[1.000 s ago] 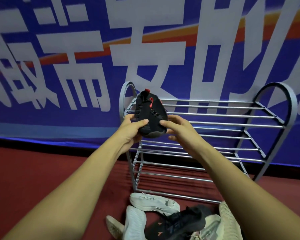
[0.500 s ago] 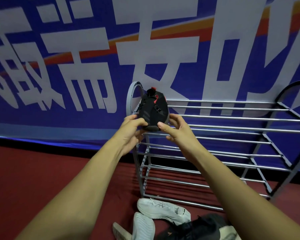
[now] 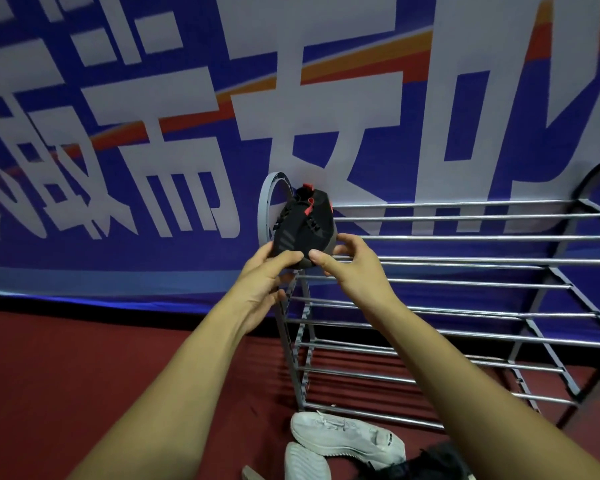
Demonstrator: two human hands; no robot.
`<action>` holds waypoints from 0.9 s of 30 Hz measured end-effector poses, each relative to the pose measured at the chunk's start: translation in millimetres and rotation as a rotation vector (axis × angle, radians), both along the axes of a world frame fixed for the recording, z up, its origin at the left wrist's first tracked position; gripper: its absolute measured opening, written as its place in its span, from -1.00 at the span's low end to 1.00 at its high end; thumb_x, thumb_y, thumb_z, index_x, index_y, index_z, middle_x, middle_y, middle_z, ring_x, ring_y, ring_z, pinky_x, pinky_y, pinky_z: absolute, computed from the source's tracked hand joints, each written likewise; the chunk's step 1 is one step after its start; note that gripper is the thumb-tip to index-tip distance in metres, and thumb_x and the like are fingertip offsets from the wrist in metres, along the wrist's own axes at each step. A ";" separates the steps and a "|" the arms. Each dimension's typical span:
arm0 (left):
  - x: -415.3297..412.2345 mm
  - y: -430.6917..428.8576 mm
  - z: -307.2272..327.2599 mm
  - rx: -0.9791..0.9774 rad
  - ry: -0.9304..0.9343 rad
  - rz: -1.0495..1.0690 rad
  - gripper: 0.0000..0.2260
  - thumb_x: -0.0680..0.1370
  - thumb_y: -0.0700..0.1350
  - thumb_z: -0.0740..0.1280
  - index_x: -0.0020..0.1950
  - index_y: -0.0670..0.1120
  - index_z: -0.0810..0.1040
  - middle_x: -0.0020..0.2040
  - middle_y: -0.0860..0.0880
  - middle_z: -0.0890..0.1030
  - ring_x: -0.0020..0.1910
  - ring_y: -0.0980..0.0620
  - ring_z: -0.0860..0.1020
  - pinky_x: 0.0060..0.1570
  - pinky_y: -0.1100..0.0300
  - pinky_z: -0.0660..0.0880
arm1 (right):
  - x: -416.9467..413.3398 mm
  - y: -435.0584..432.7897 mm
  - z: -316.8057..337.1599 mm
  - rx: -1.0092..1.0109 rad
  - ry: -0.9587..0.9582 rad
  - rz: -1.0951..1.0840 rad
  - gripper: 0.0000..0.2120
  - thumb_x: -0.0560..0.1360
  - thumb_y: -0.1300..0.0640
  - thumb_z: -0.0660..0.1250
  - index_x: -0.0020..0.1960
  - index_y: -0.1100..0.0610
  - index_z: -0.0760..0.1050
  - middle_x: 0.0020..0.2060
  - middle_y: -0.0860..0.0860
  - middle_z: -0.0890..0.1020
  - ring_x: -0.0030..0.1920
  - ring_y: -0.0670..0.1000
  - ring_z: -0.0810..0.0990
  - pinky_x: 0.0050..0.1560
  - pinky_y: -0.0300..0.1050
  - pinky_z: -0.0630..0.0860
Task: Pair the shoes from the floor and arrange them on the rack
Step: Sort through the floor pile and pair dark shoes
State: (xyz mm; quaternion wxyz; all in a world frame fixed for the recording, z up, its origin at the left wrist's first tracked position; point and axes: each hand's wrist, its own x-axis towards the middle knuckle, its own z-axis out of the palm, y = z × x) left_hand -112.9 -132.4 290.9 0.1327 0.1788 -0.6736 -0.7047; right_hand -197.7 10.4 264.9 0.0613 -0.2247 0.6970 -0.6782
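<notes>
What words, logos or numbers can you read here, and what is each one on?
"而": large white character on the blue banner, whole.
"安": beside it on that banner, top cropped.
Other banner characters: cut by the frame, unreadable.
On the black shoe: grey stripes, no legible words.
On the white shoe: small dark heel mark, too small to read.

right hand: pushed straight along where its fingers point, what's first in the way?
The black shoe: the right hand pinches its toe, fingers aimed up-left. Behind it, likely the rack's left end loop, then the banner; depth is unclear.
</notes>
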 end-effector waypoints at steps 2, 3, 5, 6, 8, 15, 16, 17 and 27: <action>-1.2 -0.8 0.2 0.000 0.021 0.021 -0.72 0.51 -0.05 0.42 0.23 0.10 0.59 -0.07 0.10 0.68 -0.09 0.08 0.55 -0.19 0.16 0.34 | -0.7 -3.4 -1.1 0.021 0.014 -0.016 -0.43 0.40 -0.20 0.49 0.32 -0.06 0.42 0.09 -0.15 0.59 0.08 -0.06 0.64 0.11 -0.06 0.57; -1.8 -1.0 0.2 -0.003 0.025 0.025 -0.72 0.52 -0.06 0.41 0.22 0.09 0.59 -0.09 0.11 0.68 -0.10 0.09 0.55 -0.18 0.16 0.34 | -0.2 -3.9 -0.7 0.030 0.026 -0.022 -0.44 0.40 -0.20 0.49 0.32 -0.06 0.44 0.08 -0.16 0.59 0.09 -0.08 0.63 0.13 -0.06 0.56; -3.0 -0.9 -1.6 -0.011 0.020 0.033 -0.70 0.52 -0.06 0.41 0.25 0.08 0.57 -0.11 0.13 0.69 -0.07 0.09 0.56 -0.16 0.14 0.34 | 2.7 -3.5 0.9 0.043 0.054 -0.023 -0.45 0.43 -0.17 0.48 0.35 -0.02 0.45 0.07 -0.19 0.59 0.11 -0.16 0.59 0.11 -0.16 0.53; -3.5 -0.6 -2.7 -0.016 0.013 0.038 -0.69 0.52 -0.06 0.40 0.26 0.07 0.57 -0.12 0.13 0.69 -0.06 0.08 0.56 -0.15 0.14 0.34 | 3.8 -2.7 1.7 0.055 0.074 -0.019 -0.46 0.45 -0.15 0.47 0.35 -0.01 0.46 0.07 -0.20 0.59 0.10 -0.19 0.57 0.08 -0.24 0.50; -2.7 0.5 -4.1 -0.024 0.000 0.039 -0.69 0.52 -0.05 0.40 0.26 0.08 0.56 -0.14 0.14 0.69 -0.06 0.08 0.56 -0.13 0.13 0.35 | 7.3 -0.3 4.9 0.085 0.113 -0.006 -0.55 0.48 -0.12 0.45 0.32 -0.02 0.49 0.05 -0.22 0.60 0.08 -0.22 0.56 0.01 -0.34 0.45; 11.8 0.0 -9.4 -0.079 -0.036 0.029 -0.57 0.44 0.11 0.47 0.30 0.15 0.53 0.11 0.06 0.68 0.08 -0.02 0.60 -0.09 0.13 0.40 | 16.5 18.0 8.2 0.163 0.104 0.105 -0.59 0.55 -0.07 0.36 0.37 -0.13 0.39 0.22 -0.22 0.55 0.11 -0.02 0.64 0.12 0.05 0.62; 15.0 0.6 -9.3 -0.096 -0.044 0.022 -0.56 0.44 0.12 0.47 0.31 0.15 0.52 0.12 0.04 0.67 0.06 -0.02 0.60 -0.11 0.14 0.41 | 18.3 22.0 7.8 0.189 0.117 0.104 -0.53 0.55 -0.06 0.36 0.42 -0.09 0.37 0.28 -0.18 0.52 0.14 -0.02 0.63 0.13 0.05 0.62; 17.7 0.9 -9.9 -0.112 -0.054 0.017 -0.54 0.45 0.11 0.47 0.33 0.15 0.50 0.12 0.03 0.67 0.05 -0.01 0.61 -0.12 0.14 0.42 | 19.8 26.7 7.1 0.219 0.133 0.095 -0.51 0.55 -0.05 0.36 0.45 -0.05 0.36 0.31 -0.14 0.50 0.16 -0.02 0.62 0.14 0.04 0.62; 44.5 34.2 -27.2 -0.346 -0.272 -0.196 -0.56 0.52 0.08 0.43 0.35 0.02 0.44 0.11 -0.01 0.65 0.05 0.05 0.64 -0.08 0.15 0.41 | 32.9 116.6 -24.5 0.453 0.015 -0.024 -0.71 0.55 0.18 0.36 0.26 0.18 0.53 0.05 0.02 0.63 -0.11 0.08 0.70 -0.10 -0.01 0.63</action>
